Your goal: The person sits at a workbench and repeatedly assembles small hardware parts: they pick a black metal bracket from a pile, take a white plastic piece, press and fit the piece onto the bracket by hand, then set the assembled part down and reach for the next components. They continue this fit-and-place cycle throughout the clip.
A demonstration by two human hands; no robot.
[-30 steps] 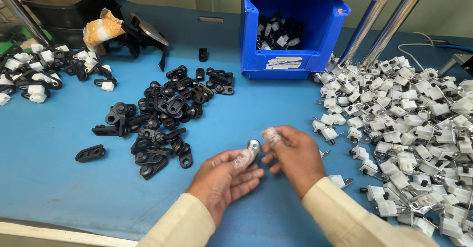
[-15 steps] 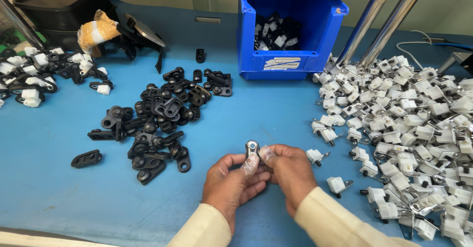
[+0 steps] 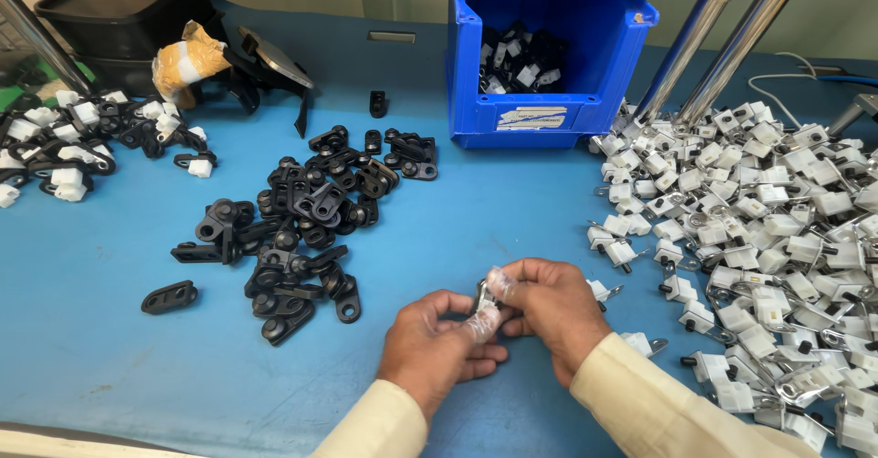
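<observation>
Head camera is looking down at my two hands meeting low over the blue table (image 3: 110, 367), and I am pinching one small part (image 3: 482, 295) between them: my left hand (image 3: 437, 344) is clamping it from below with thumb and forefinger closed on it, and my right hand (image 3: 549, 307) is closing its fingertips (image 3: 501, 280) on the top end. Clear finger covers are wrapping those tips, so I am judging my grip as slicker than bare skin. The part is showing only as a dark and metal sliver between my fingers; I cannot tell how its pieces are sitting together. Just to my right, white clips with metal tabs (image 3: 759, 239) are lying in a wide heap, a few strays almost touching my right wrist. To my left, a pile of black plastic pieces (image 3: 306, 216) is spreading out, with one lone black piece (image 3: 169, 296) apart from it. Farther back, a blue bin (image 3: 549, 56) is holding mixed black and white parts, and more joined black and white pieces (image 3: 64, 143) are sitting at the far left. What I am fearing: the part slipping off the slick covers and dropping among the white clips, or my sleeve sweeping the strays off.
</observation>
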